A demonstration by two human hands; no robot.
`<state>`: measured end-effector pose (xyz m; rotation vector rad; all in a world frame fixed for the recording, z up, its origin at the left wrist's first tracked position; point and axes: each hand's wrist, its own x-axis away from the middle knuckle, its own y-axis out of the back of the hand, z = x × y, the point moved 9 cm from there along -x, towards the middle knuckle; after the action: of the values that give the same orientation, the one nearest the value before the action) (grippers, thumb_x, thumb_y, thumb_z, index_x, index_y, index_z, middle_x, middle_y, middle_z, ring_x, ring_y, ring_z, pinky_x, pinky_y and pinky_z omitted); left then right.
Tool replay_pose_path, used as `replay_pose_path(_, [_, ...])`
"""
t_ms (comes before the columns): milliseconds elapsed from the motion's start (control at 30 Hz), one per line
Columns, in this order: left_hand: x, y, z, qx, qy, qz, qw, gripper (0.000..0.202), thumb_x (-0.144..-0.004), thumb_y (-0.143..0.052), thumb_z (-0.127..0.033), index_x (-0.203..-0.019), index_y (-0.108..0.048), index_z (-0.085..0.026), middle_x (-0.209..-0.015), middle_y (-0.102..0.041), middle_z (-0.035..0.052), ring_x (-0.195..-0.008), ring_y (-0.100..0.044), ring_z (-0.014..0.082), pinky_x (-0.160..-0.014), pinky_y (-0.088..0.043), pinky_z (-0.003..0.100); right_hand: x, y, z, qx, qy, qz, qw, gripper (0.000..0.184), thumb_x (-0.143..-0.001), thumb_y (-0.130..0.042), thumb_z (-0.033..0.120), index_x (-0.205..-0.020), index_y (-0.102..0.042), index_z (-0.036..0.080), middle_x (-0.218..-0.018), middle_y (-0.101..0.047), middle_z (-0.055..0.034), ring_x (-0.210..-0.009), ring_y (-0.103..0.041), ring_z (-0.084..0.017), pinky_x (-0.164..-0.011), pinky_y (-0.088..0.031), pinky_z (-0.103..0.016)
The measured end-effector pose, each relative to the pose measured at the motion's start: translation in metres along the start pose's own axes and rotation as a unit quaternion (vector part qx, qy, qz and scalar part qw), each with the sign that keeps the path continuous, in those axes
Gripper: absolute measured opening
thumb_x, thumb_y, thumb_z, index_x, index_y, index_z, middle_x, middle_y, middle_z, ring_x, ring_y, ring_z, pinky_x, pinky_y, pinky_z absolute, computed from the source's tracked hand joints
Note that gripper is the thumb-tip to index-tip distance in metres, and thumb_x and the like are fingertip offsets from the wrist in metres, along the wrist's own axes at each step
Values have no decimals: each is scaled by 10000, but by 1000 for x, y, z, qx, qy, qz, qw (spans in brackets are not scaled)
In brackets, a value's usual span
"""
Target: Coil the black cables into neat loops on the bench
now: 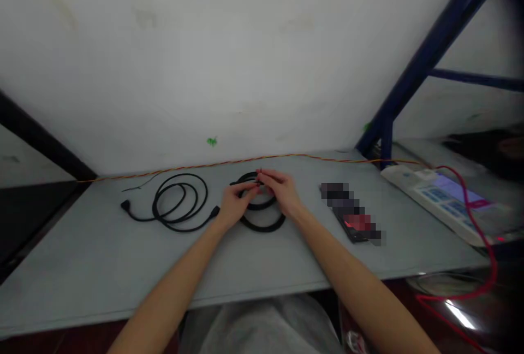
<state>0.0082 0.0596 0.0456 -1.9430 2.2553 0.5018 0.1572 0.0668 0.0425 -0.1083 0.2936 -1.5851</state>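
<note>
Two hands, the left hand (236,205) and the right hand (282,193), clench the upper loop of a coiled black cable (262,222) that lies on the grey tabletop (123,266), their fingers (251,187) meeting closely over it. At 9 o'clock, just beside the coil, lies a looped black power cord (180,204) with a plug at its left end. At 3 o'clock sits a pixelated dark flat object (352,214), and farther out a white power strip (426,195) with a red cable (487,234) crossing near it. At 12 o'clock, a twisted orange-and-yellow wire (254,159) runs along the white wall (204,59).
</note>
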Motion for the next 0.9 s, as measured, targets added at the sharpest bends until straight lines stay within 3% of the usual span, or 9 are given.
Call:
replay_pose_path(333, [1,0,-1,-9,-3,8,1000,250,-887,-727,-413,-942,-833,-193,-911,-815,72,-928,-753,250,-930,-570,387,1,5,9,-44,34,-23,998,348,-743,-822,478,-971,-836,216,-829,-780,-49,-509,-422,-104,-471,-301,-281])
replay_pose_path(533, [2,-4,-8,-32,-16,32,999,251,-887,-724,-412,-804,-826,-199,-844,-802,65,-855,-737,235,-874,-567,368,2,13,10,-13,51,-64,997,339,-737,-811,467,-944,-837,199,-784,-763,-45,-546,-483,-129,-501,-366,-288])
replay_pose_path(733, [4,-8,-20,-27,-46,57,997,241,-884,-731,-408,-796,-830,-206,-843,-794,65,-832,-723,226,-821,-573,352,3,16,8,3,78,-94,992,373,-741,-796,510,-948,-827,202,-809,-750,-45,-557,-488,-128,-517,-400,-294])
replay_pose_path(900, [3,4,-17,-33,-38,-15,999,232,-883,-730,-420,-895,-840,-215,-875,-809,61,-858,-745,231,-885,-579,376,2,19,3,-23,64,-111,992,401,-744,-802,511,-997,-820,202,-904,-772,-61,-541,-473,-117,-516,-388,-301])
